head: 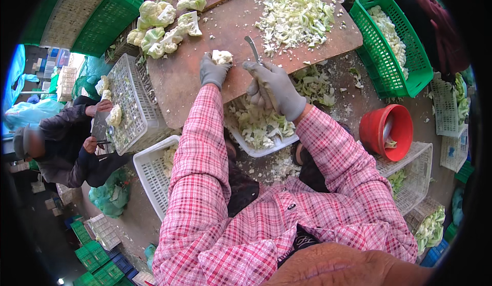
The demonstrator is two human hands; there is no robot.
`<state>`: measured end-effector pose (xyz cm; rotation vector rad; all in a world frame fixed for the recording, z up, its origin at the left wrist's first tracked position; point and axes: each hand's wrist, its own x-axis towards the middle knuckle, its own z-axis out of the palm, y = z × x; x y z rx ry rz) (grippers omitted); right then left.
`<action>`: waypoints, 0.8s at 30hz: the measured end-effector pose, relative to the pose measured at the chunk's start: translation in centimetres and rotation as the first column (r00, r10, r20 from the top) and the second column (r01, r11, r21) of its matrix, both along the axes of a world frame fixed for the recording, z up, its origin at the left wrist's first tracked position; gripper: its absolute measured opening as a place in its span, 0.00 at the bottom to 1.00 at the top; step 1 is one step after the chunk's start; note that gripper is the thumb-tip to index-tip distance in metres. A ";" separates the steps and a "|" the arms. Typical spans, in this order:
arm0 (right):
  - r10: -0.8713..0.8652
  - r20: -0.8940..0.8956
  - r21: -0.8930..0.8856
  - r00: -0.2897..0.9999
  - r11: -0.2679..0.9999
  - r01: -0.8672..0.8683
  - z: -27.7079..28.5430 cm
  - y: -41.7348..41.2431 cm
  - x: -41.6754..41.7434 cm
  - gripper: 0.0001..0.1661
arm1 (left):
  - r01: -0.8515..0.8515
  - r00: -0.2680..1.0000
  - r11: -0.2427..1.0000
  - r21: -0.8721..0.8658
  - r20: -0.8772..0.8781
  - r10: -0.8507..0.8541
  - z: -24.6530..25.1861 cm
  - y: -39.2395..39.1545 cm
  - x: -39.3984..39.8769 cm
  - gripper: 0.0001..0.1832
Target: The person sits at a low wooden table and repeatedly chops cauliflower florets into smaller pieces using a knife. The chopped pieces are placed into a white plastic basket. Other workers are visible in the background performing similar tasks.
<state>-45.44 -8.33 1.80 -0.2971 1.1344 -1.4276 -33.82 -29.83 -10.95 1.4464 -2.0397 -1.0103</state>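
Observation:
Over the near part of a worn wooden board (234,21), my gloved left hand (213,71) grips a small cauliflower piece (221,57). My right hand (276,88), also in a grey glove, is closed around a knife, its curved blade (252,49) pointing up and away from me. Its handle is hidden in the fist. Several cauliflower heads (157,14) lie at the board's far left. A heap of chopped cauliflower and leaf bits (296,11) covers the far right. Below my hands, a white tub (265,151) holds leaf trimmings.
A green crate (419,55) of cauliflower pieces stands right, near a red bucket (369,128) lying tilted. White crates flank me, one (148,186) at left. Another person (65,140) works at left with a broad blade (100,126) over an upturned crate (132,98). Trimmings litter the floor.

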 end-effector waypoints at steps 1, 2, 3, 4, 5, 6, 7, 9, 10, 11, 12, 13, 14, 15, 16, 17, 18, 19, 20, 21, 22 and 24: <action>0.016 0.016 -0.031 1.000 0.999 -0.015 -0.6 -0.2 0.0 0.22 | -0.019 1.000 1.000 0.023 -0.011 0.019 0.0 0.4 0.2 0.39; 0.003 0.003 0.010 1.000 1.000 -0.003 -1.2 -0.6 0.0 0.22 | -0.016 0.993 0.984 0.179 -0.115 0.037 0.2 0.8 0.4 0.41; -0.005 -0.002 0.016 1.000 1.000 0.005 -1.9 -1.2 0.0 0.22 | 0.012 0.978 0.984 0.179 -0.205 0.025 0.6 1.3 0.5 0.42; -0.025 -0.006 0.035 1.000 0.999 0.026 -2.4 -1.7 0.0 0.21 | 0.036 0.959 0.980 0.196 -0.283 0.021 1.3 1.8 0.5 0.42; -0.030 0.031 0.012 0.999 0.999 0.029 -2.9 -2.3 0.0 0.21 | 0.067 0.932 0.976 0.207 -0.363 0.013 2.3 2.3 0.4 0.43; -0.046 0.068 0.003 0.997 0.999 0.046 -3.3 -2.9 0.0 0.21 | 0.112 0.924 0.975 0.191 -0.382 -0.032 3.5 2.8 0.1 0.45; -0.073 0.101 0.023 0.992 0.997 0.071 -3.6 -3.4 -0.2 0.21 | 0.158 0.923 0.984 0.085 -0.366 -0.116 4.9 3.4 -0.1 0.45; -0.024 0.135 -0.054 0.990 0.998 0.032 -3.8 -3.9 -0.6 0.20 | 0.221 0.923 0.972 -0.081 -0.304 -0.235 7.8 5.5 0.6 0.44; -0.005 0.151 -0.075 0.989 0.997 0.017 -3.7 -4.0 -0.8 0.19 | 0.255 0.879 0.966 -0.033 -0.409 -0.246 9.1 6.6 1.2 0.42; 0.006 0.218 -0.112 0.976 0.994 0.018 -3.5 -4.1 -1.0 0.19 | 0.287 0.821 0.958 0.023 -0.522 -0.234 10.2 7.8 1.8 0.39; 0.022 0.278 -0.148 0.960 0.989 0.020 -3.3 -4.0 -1.4 0.18 | 0.360 0.727 0.932 0.040 -0.638 -0.254 11.1 8.2 2.0 0.37; 0.023 0.331 -0.123 0.943 0.992 0.019 -3.0 -4.0 -1.5 0.17 | 0.422 0.642 0.881 0.214 -0.757 -0.124 11.9 8.3 2.1 0.35; 0.077 0.252 -0.175 0.965 0.984 -0.033 -2.7 -3.8 -1.6 0.17 | 0.526 0.529 0.786 0.325 -0.848 -0.003 12.5 8.2 2.7 0.34; 0.118 0.162 -0.163 0.980 0.982 -0.092 -2.5 -3.7 -1.8 0.17 | 0.606 0.415 0.684 0.406 -0.895 0.164 12.8 7.9 3.1 0.34; 0.128 0.062 -0.142 0.990 0.983 -0.118 -2.2 -3.7 -1.6 0.17 | 0.639 0.457 0.581 0.504 -0.856 0.240 12.5 7.9 3.2 0.33; 0.145 0.037 -0.148 0.989 0.979 -0.138 -2.0 -3.7 -1.4 0.17 | 0.674 0.472 0.544 0.500 -0.858 0.204 12.1 7.6 3.4 0.32; 0.124 0.005 -0.151 0.992 0.981 -0.122 -1.7 -3.9 -1.0 0.16 | 0.708 0.486 0.500 0.499 -0.858 0.168 11.6 7.3 3.2 0.30; 0.108 -0.021 -0.124 0.994 0.986 -0.109 -1.6 -3.9 -0.6 0.16 | 0.758 0.487 0.432 0.489 -0.864 0.124 10.9 7.1 3.2 0.29; 0.063 0.036 -0.148 0.997 0.987 -0.057 -1.3 -3.9 -0.4 0.18 | 0.694 0.517 0.487 0.531 -0.838 0.177 10.4 6.6 3.2 0.28; 0.013 0.069 -0.163 0.998 0.987 -0.001 -1.1 -3.8 -0.3 0.19 | 0.651 0.525 0.523 0.551 -0.823 0.214 9.9 6.1 3.0 0.28; -0.006 0.110 -0.167 0.994 0.986 0.024 -0.9 -3.6 -0.3 0.19 | 0.603 0.530 0.558 0.570 -0.809 0.254 9.5 5.7 3.1 0.27; 0.050 0.030 -0.185 0.998 0.982 -0.043 -0.5 -3.0 -0.4 0.20 | 0.516 0.496 0.629 0.581 -0.801 0.333 8.9 4.8 3.4 0.25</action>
